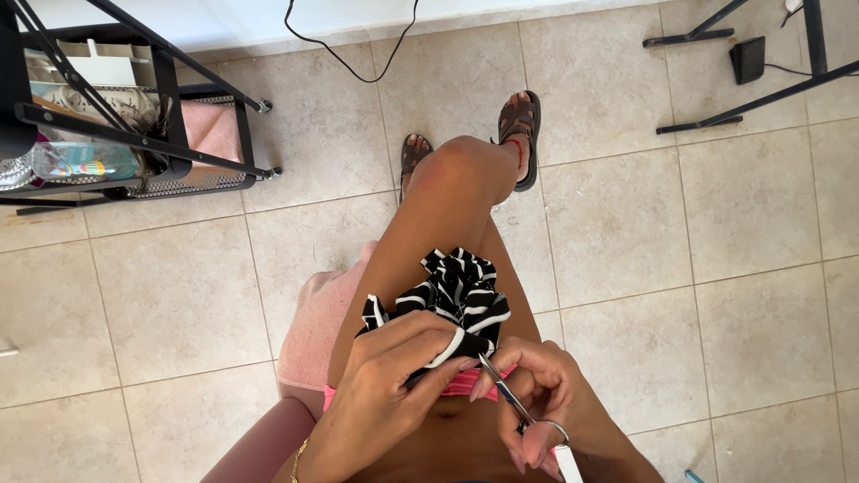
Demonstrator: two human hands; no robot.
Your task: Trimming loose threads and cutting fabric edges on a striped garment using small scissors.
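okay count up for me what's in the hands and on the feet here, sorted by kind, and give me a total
Black-and-white striped scrunchie, gripped by the left hand: 1
Small scissors, in the right hand: 1
Brown sandals, one on each foot: 2
Total: 4

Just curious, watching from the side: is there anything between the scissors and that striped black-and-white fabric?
Nothing visible. The right hand holds small scissors, their tips right at the edge of the striped fabric, which the left hand grips over the lap.
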